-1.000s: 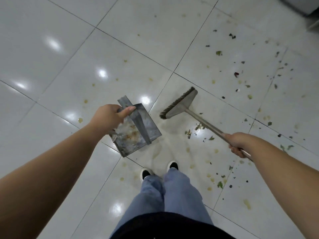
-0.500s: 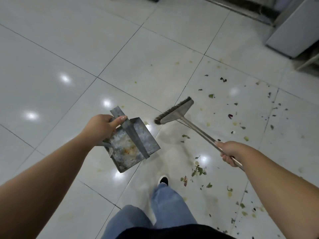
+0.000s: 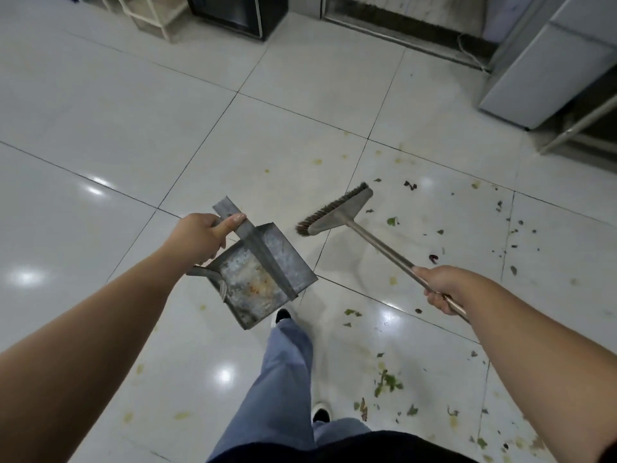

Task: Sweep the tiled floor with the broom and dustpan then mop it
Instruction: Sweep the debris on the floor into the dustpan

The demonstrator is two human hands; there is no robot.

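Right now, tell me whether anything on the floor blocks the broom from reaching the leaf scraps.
Nothing visible does. The broom hangs over bare tile, with leaf scraps loose beyond and below it; the dustpan is off to its left.

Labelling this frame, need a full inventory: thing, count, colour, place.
dustpan: 1, grey metal, stained, centre, held off floor
broom: 1, brown bristles, metal handle, centre right
leaf debris: many, green and dark, right floor
tiled floor: white, glossy
cabinet: 1, pale grey, top right
shelf unit: 1, beige, top left
left hand: grips dustpan handle
right hand: grips broom handle
legs: blue trousers, bottom centre
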